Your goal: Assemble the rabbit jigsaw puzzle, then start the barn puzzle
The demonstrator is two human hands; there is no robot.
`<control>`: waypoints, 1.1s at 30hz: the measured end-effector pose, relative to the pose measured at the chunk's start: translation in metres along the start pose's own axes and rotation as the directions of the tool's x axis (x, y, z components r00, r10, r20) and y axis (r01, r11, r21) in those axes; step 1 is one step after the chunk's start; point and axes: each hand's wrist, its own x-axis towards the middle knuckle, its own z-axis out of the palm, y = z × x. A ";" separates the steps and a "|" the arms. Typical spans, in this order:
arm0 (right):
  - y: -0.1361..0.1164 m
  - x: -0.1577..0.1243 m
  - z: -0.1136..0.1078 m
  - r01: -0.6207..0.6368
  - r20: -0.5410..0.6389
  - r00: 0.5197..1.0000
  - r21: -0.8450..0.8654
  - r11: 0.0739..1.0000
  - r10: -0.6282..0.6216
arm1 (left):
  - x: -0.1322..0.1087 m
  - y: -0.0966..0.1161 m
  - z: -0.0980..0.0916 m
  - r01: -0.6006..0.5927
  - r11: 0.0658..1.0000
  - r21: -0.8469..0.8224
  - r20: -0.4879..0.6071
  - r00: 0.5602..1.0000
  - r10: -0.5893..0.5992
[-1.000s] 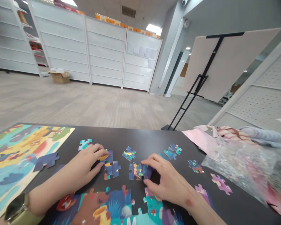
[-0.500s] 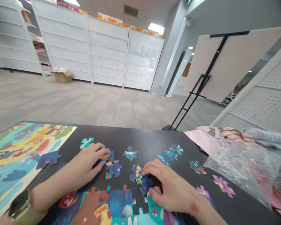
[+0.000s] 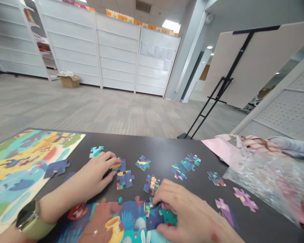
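A partly joined jigsaw puzzle [image 3: 114, 219], with a brown bear and a yellow horn, lies at the table's near edge. My right hand [image 3: 182, 206] is over its right side, thumb and fingers closed about a dark blue puzzle piece [image 3: 153, 216] that sits in the gap there. My left hand [image 3: 100, 170] rests palm down, thumb apart, its fingertips on a blue and orange piece [image 3: 122, 164]. Another blue piece [image 3: 125, 179] lies just below those fingertips. A piece with pinkish figures [image 3: 151, 184] lies just beyond my right fingers. My left wrist wears a watch [image 3: 27, 216].
Loose pieces lie around the black table [image 3: 111, 141], including a yellow-blue one [image 3: 143, 163] and a purple one [image 3: 245, 199]. A colourful picture board [image 3: 73, 140] is at left. Clear plastic wrapping [image 3: 263, 175] lies at right. An easel [image 3: 218, 91] stands beyond.
My right hand has moved the dark blue piece down into the gap in the joined puzzle. My left hand stays put. The view has shifted slightly.
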 end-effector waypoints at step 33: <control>0.077 -0.006 -0.049 -0.367 -0.496 0.822 -0.083 0.927 0.281 | 0.001 -0.018 0.012 -0.057 0.998 0.032 -0.028 0.998 0.058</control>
